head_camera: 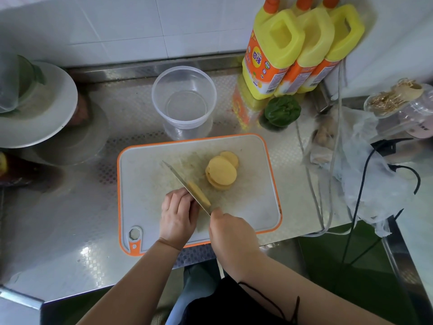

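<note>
A white cutting board [150,174] with an orange rim lies on the steel counter. On it my right hand [230,233] grips the handle of a knife [180,179], whose blade runs up and to the left. A potato slice [199,193] clings to the blade's right side. My left hand [178,216] sits on the blade's left side with curled fingers, covering whatever piece it holds down. A stack of round potato slices [221,172] rests on the board to the right of the blade.
An empty clear plastic tub [184,99] stands behind the board. Three yellow detergent bottles [288,50] and a green pepper [282,111] are at the back right. A plastic bag [365,174] and cables lie right. A white plate [46,113] sits at the left.
</note>
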`<action>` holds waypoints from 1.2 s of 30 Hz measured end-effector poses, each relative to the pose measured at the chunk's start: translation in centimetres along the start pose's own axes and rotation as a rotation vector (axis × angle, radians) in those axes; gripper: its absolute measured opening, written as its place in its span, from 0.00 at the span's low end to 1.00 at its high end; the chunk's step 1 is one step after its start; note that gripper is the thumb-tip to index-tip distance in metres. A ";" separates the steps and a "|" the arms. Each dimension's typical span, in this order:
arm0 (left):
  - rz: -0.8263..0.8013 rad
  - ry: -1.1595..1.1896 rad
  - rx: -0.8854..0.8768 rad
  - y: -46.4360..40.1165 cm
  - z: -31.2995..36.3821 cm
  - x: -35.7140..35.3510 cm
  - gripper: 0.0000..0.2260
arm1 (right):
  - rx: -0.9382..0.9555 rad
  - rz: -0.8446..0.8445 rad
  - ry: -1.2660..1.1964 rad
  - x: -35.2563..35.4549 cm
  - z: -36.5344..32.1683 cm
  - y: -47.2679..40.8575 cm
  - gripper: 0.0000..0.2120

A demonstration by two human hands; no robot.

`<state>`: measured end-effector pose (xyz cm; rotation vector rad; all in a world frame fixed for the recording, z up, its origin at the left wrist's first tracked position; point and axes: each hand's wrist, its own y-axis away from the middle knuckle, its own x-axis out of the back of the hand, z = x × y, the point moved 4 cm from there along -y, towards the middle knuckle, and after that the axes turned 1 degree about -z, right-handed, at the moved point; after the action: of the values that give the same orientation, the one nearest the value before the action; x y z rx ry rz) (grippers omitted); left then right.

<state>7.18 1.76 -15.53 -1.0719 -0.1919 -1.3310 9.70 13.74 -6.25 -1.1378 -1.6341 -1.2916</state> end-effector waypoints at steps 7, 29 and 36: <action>-0.010 -0.006 0.014 0.4 -0.2 -0.2 0.04 | 0.037 -0.102 0.027 0.5 -0.4 -0.8 0.13; -0.033 -0.003 0.026 0.3 -0.3 -0.3 0.04 | 0.006 -0.310 -0.040 -2.9 1.9 -2.4 0.04; -0.030 -0.025 0.029 0.2 -0.2 -0.3 0.04 | 0.024 -0.341 -0.034 -3.8 1.6 -4.0 0.06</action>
<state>7.21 1.82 -15.96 -1.0657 -0.2459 -1.3382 7.08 14.19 -11.33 -0.8950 -1.9239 -1.4641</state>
